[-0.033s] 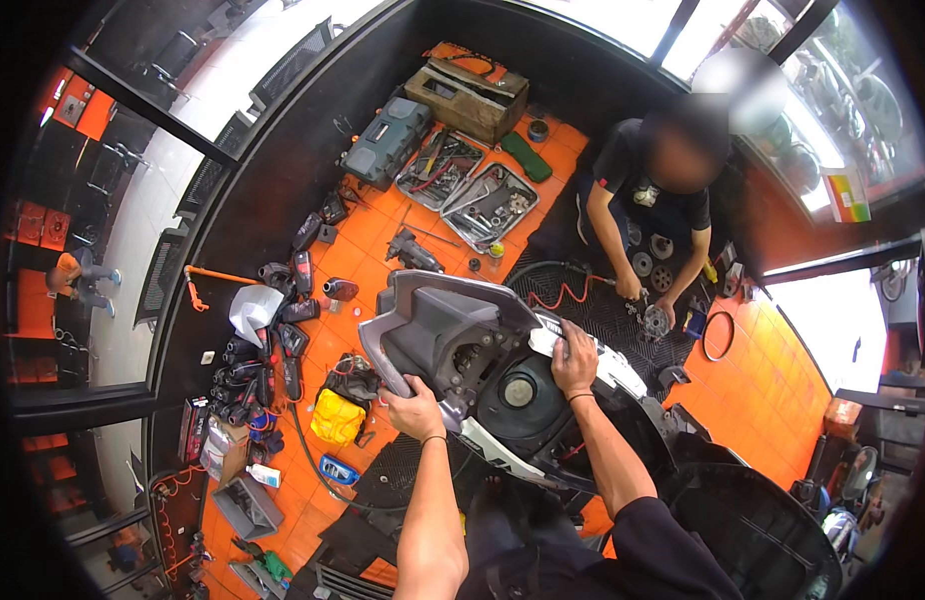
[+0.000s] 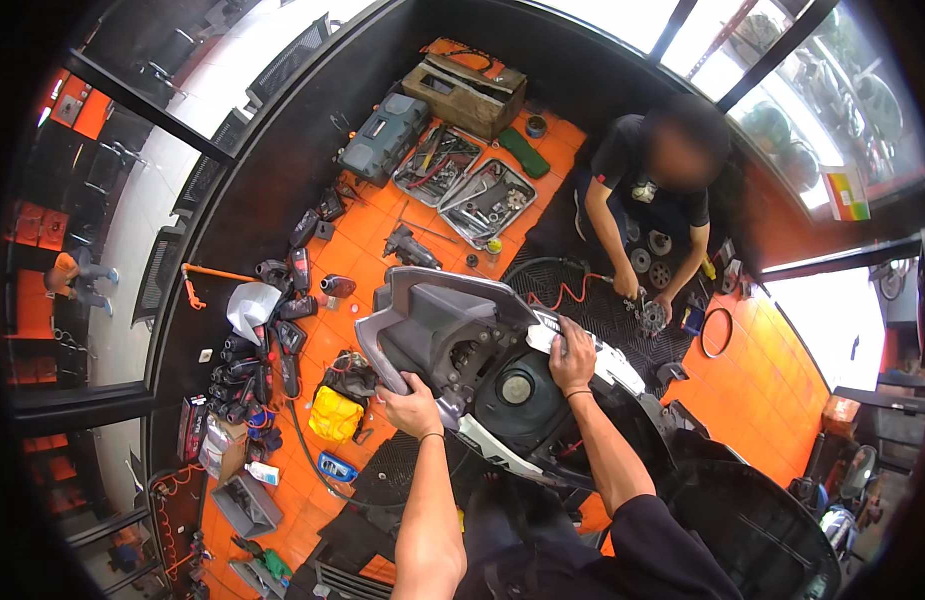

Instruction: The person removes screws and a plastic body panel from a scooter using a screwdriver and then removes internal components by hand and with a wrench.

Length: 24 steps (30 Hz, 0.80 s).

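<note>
A partly disassembled scooter rear section spans the lower middle of the view. My left hand grips the left arm of its grey grab rail, with fingers curled round it. My right hand has its fingers hooked over a white body panel on the right side. Between my hands sit a dark tank area with a round metal cap and a bracket with bolts.
A co-worker crouches at upper right, both hands on a metal part. Open tool cases, a grey toolbox and a wooden crate lie behind. Loose parts, a yellow bag and hoses cover the left floor.
The grab rail has shifted very slightly up and left, with my hands still on the scooter. The co-worker's hands and metal part have moved a little.
</note>
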{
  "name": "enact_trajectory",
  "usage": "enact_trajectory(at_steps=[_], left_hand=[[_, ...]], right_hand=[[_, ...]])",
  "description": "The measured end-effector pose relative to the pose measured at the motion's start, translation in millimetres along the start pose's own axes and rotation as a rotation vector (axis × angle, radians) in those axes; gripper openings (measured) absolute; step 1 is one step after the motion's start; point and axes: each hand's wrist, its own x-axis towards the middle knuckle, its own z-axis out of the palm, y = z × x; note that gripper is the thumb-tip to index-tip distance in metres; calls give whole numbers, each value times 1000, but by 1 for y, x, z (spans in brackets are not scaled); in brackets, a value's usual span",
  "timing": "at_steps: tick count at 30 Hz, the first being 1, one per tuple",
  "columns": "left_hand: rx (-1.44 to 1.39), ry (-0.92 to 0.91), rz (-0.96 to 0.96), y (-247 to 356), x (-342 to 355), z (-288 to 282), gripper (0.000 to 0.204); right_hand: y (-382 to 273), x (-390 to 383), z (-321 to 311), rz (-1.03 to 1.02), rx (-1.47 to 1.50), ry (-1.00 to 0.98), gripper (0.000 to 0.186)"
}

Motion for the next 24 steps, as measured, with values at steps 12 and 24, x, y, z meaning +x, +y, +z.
enact_trajectory(at_steps=[12,24], left_hand=[[65,-7,-26,-3,-4,3,47],[49,17,10,-9,-3,7,44]], right_hand=[[1,0,0,2,8,14,37],[0,-1,-1,18,13,12,37]])
